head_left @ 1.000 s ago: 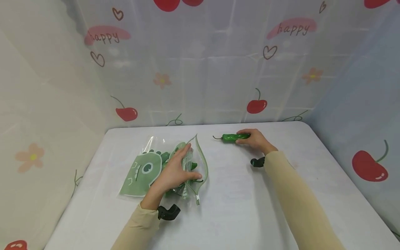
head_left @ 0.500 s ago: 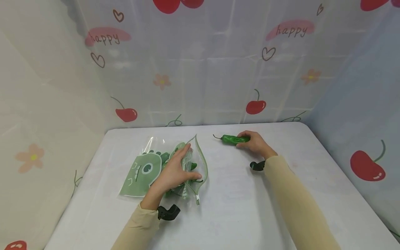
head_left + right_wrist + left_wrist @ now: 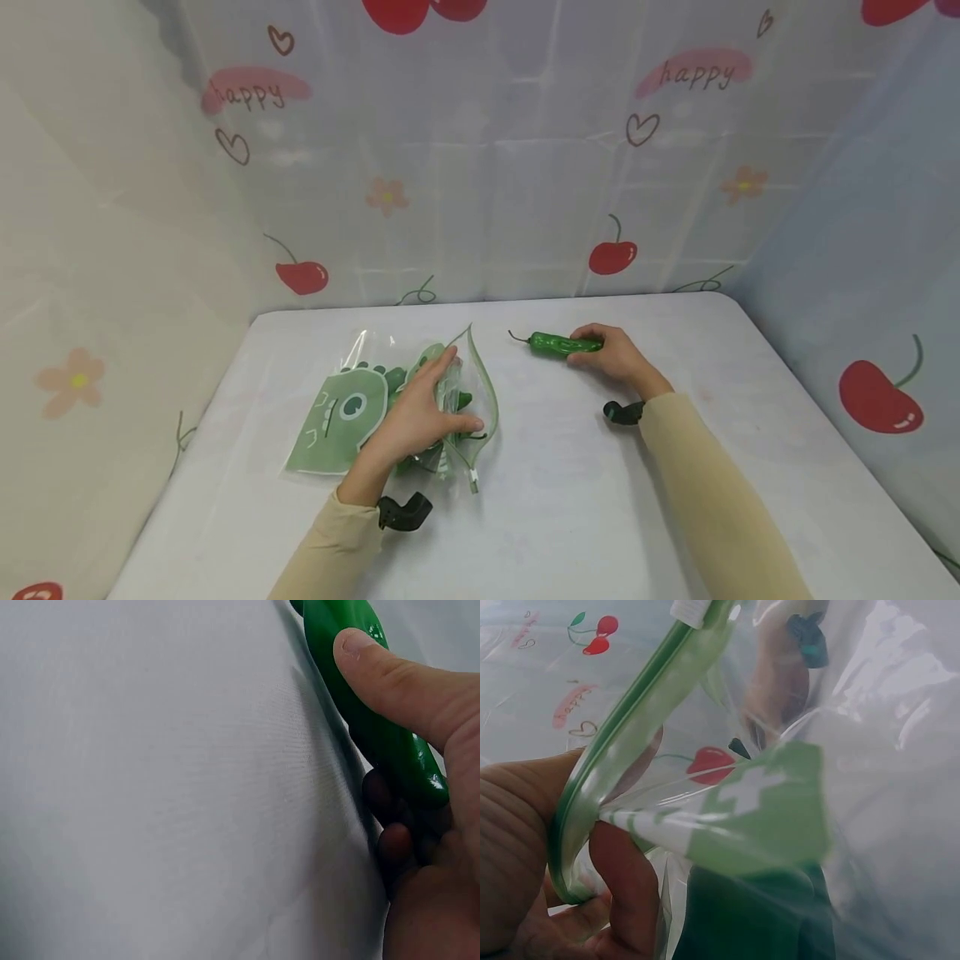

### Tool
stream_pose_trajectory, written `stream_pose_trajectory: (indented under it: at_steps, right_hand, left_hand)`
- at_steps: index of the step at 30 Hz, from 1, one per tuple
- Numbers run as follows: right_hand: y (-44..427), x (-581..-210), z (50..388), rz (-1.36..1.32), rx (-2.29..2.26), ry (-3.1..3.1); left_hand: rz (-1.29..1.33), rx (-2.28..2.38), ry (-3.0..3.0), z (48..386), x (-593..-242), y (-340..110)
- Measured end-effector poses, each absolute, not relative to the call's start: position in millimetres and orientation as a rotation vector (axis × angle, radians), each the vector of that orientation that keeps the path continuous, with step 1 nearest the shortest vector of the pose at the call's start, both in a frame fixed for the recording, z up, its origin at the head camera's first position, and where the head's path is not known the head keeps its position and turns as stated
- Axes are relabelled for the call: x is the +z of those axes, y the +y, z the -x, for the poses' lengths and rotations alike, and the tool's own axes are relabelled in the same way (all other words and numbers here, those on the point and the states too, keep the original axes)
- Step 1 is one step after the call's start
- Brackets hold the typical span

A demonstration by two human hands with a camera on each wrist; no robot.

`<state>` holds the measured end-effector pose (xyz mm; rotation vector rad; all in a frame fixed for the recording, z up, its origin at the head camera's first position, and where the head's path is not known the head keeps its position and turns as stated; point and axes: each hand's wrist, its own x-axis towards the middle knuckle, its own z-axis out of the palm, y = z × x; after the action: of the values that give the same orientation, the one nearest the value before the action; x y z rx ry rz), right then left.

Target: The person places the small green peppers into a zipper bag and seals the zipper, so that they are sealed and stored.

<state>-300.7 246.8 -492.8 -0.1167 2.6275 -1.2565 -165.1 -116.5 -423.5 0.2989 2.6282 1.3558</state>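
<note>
In the head view my left hand is at the mouth of a clear zip bag printed with a green monster, holding it partly spread. Its thumb points right and its index finger points up. The left wrist view shows the green zip rim beside the palm, and lower fingers bent against the gathered film. Dark green pieces, one like a pepper, show inside the bag. My right hand grips a long green pepper by its blunt end, thumb on top; its stem points left.
A white cloth-covered table lies under both hands. Behind it hangs a pale curtain printed with cherries, hearts and flowers, with more along both sides. A dark wrist camera sits on the left wrist, another on the right.
My right hand has moved slightly nearer with the pepper, whose blunt end is now tilted a little toward me. The left hand and the bag have stayed where they were.
</note>
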Motion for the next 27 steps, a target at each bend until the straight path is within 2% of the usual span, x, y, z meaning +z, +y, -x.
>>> stream_pose_trajectory:
  at_steps: [17, 27]
  right_hand:
    - [257, -500, 274, 0.152, -1.381, 2.632]
    - [257, -493, 256, 0.135, -1.441, 2.618]
  left_hand:
    - [-0.288, 1.371, 2.617, 164, -427, -115]
    - [-0.291, 1.361, 2.629, 165, -428, -115]
